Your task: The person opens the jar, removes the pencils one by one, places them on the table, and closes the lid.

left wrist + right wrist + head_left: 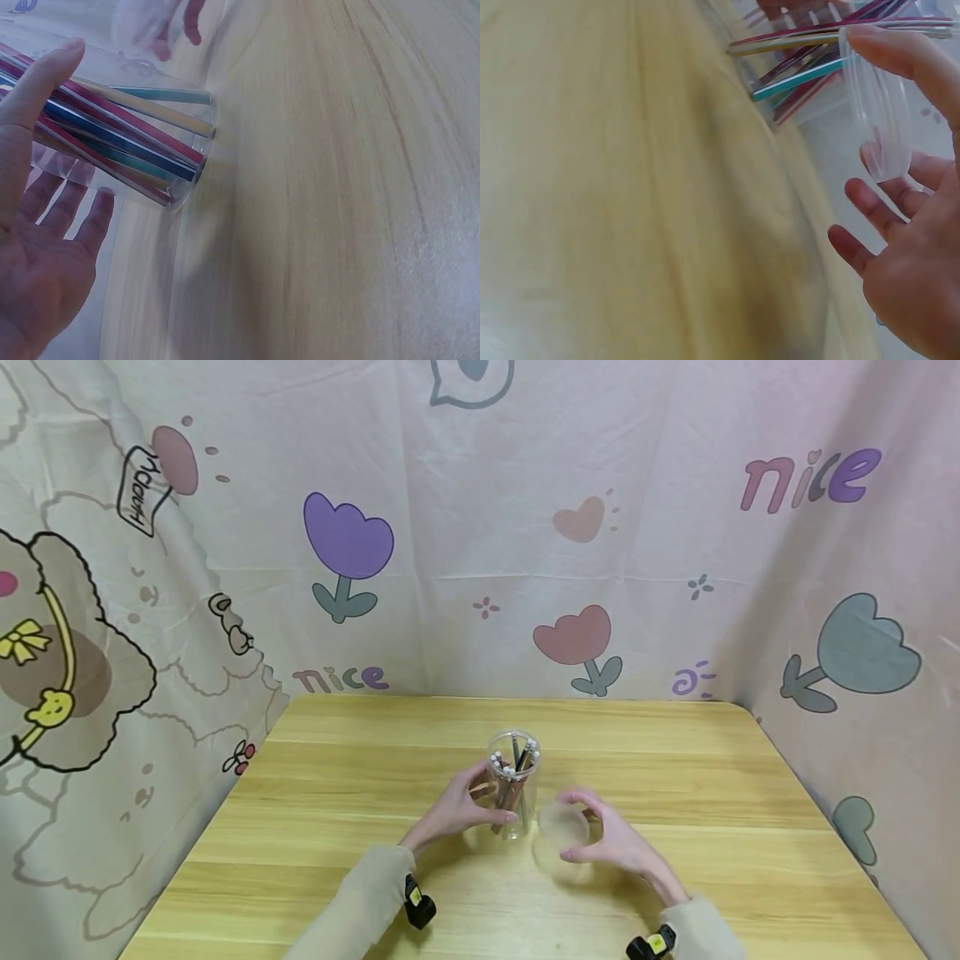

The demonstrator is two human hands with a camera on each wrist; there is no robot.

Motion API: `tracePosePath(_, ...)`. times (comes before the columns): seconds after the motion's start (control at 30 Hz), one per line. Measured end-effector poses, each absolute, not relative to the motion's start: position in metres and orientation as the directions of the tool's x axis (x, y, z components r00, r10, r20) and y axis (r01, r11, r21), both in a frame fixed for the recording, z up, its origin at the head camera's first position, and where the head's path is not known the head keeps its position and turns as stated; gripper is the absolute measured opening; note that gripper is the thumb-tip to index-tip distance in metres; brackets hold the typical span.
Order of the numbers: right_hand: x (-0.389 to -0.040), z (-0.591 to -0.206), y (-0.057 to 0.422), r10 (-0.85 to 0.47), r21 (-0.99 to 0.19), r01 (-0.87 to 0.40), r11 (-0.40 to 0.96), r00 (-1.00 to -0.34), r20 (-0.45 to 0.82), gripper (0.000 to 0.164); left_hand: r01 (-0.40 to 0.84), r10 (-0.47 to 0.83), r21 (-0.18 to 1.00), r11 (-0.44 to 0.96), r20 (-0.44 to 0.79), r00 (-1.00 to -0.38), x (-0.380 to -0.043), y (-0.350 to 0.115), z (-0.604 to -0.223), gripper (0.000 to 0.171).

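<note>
Located mid-width on a wood-grained bench (675, 777): a transparent cylindrical jar (530, 806), roughly upright, open at the mouth. Contact of jar base with bench: cannot tell. Found inside the jar: slender pencils (124, 131), leaning at differing angles, coloured red, dark blue, teal and yellowish, with white ends up at the mouth. Found at the left of the jar: left hand (459, 806), clamped around the jar wall, thumb on the near side, other fingers on the far side. Found at the right of the jar: right hand (613, 843), pinching a round translucent lid (562, 827) between thumb and fingertips. Lid positioned just beside the jar, apart from the mouth; blurred in the head view, nearly edge-on in the right wrist view. Hands apart from each other, jar and lid between. Noted on both wrists, nearer the viewer than the jar: black devices (420, 910) over pale sleeves (360, 902). Noted behind the jar, past the far edge of the bench: a pale cloth (450, 527) printed with tulips, hearts and the word "nice".
</note>
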State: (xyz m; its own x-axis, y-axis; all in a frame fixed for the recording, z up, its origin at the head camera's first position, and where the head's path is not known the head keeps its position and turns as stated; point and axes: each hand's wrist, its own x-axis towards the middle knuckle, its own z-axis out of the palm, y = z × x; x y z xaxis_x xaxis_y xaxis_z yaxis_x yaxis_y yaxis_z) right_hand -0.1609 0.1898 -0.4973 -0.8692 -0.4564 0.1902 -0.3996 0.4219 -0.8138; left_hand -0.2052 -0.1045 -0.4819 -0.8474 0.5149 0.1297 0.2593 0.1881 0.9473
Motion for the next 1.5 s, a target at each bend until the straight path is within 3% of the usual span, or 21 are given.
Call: tracePosePath(1.5,-0.159,-0.522,0.187,-0.513,-0.715,-0.472,0.516,-0.838,0.183,0.082,0.256,0.519,0.954,0.159,0.140,-0.843,-0.205,-0.104,-0.482,0.077)
